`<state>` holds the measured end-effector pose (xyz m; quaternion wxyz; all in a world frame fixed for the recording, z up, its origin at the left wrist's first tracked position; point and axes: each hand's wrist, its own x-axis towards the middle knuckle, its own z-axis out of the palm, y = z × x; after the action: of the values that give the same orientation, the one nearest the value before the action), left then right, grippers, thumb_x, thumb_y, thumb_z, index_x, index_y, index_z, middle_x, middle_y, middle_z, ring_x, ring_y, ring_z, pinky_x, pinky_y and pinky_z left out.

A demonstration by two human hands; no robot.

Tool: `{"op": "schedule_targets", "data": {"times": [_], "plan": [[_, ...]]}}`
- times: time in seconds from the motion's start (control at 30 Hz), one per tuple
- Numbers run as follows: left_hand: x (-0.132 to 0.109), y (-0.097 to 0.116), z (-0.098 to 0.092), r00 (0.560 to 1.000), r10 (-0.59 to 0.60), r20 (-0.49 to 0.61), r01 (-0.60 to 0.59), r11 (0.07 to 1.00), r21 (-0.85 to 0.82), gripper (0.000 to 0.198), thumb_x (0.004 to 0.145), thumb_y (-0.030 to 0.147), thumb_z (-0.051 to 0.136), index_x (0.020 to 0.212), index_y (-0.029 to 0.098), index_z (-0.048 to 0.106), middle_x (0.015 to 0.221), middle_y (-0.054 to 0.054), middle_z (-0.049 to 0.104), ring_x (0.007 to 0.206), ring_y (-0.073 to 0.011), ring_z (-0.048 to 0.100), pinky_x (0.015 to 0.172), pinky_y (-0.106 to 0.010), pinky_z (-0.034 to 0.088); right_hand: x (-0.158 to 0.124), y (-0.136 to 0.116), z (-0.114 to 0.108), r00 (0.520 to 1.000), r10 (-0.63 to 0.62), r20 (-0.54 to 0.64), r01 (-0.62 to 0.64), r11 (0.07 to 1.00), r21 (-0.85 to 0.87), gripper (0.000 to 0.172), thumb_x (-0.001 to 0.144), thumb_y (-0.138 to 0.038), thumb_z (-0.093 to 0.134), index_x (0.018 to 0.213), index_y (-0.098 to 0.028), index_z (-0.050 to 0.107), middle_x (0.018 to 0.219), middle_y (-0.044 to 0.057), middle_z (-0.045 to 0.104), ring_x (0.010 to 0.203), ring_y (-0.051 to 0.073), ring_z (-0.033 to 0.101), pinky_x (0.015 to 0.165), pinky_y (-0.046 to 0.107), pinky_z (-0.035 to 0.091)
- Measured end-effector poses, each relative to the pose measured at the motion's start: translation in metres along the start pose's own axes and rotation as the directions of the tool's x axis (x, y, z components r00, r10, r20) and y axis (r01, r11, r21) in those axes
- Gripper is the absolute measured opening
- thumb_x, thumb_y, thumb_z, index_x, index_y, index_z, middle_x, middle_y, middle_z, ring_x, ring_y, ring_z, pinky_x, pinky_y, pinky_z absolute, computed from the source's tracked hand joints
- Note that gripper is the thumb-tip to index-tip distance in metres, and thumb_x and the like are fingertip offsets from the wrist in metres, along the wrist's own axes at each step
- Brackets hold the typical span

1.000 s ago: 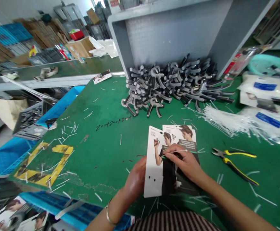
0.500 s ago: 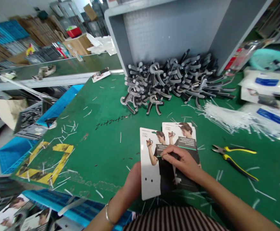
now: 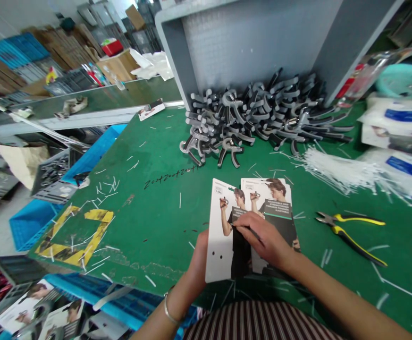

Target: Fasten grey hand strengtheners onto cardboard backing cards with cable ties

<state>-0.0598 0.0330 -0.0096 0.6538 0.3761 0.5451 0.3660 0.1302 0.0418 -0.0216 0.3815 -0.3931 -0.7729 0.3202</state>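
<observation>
Two printed cardboard hand-grip cards lie side by side on the green mat, the left card (image 3: 220, 245) overlapping the right card (image 3: 280, 222). My left hand (image 3: 198, 262) grips the left card's lower edge. My right hand (image 3: 264, 241) rests across both cards, its fingertips pinching a thin dark tie (image 3: 250, 232) against the left card. My fingers hide the tie's ends, and my right hand covers the middle of the cards.
A heap of grey-black hand grippers (image 3: 251, 123) stands against a grey shelf (image 3: 248, 42). Yellow-handled side cutters (image 3: 347, 236) lie right of the cards, beyond them white cable ties (image 3: 336, 170). Trimmed white bits litter the green mat (image 3: 149, 226). Blue crates stand below its left edge.
The cards have turned slightly and the left card now sits more upright. My right fingers have shifted down the card, and the tie looks darker and shorter between them.
</observation>
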Motion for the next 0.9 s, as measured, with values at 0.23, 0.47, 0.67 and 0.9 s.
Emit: {"op": "schedule_targets", "data": {"times": [0.23,0.47,0.67,0.9], "plan": [[-0.008,0.019,-0.008,0.868,0.478,0.136,-0.484,0.747,0.456,0.015,0.074,0.018,0.058,0.059,0.018,0.062,0.066,-0.002,0.064,0.075,-0.0205,0.062,0.076,-0.03,0.051,-0.003,-0.003,-0.003,0.997,-0.058,0.043,0.06,0.997,-0.043,0.029,0.099,-0.013,0.04,0.122,-0.023,0.053,0.108,0.009,0.064,0.103,0.022,0.059,0.09,0.039,0.051],[0.006,0.003,-0.022,0.842,0.526,0.123,-0.513,0.709,0.484,0.014,0.08,0.019,0.055,0.08,0.015,0.069,0.083,-0.006,0.071,0.076,-0.019,0.064,0.073,-0.028,0.052,-0.001,-0.009,-0.001,0.998,-0.045,0.049,0.049,0.995,-0.084,0.03,0.098,-0.009,0.039,0.121,-0.02,0.054,0.105,0.011,0.062,0.1,0.022,0.059,0.087,0.039,0.052],[0.002,0.004,-0.018,0.925,0.38,0.01,-0.342,0.82,0.459,0.017,0.081,0.024,0.06,0.094,0.017,0.069,0.09,-0.005,0.073,0.083,-0.02,0.066,0.078,-0.028,0.051,0.0,-0.015,-0.001,1.0,0.0,0.012,0.001,0.995,-0.103,0.02,0.098,-0.016,0.047,0.115,-0.021,0.058,0.099,0.008,0.064,0.094,0.02,0.061,0.085,0.036,0.052],[-0.01,0.024,-0.019,0.96,0.28,0.016,-0.27,0.905,0.328,0.03,0.087,0.035,0.055,0.11,0.018,0.064,0.099,-0.004,0.072,0.085,-0.0194,0.065,0.076,-0.026,0.049,0.002,-0.02,0.0,0.998,0.058,-0.024,-0.062,0.969,-0.239,0.013,0.098,-0.025,0.051,0.098,-0.023,0.064,0.09,0.005,0.066,0.087,0.022,0.06,0.08,0.036,0.049]]}}
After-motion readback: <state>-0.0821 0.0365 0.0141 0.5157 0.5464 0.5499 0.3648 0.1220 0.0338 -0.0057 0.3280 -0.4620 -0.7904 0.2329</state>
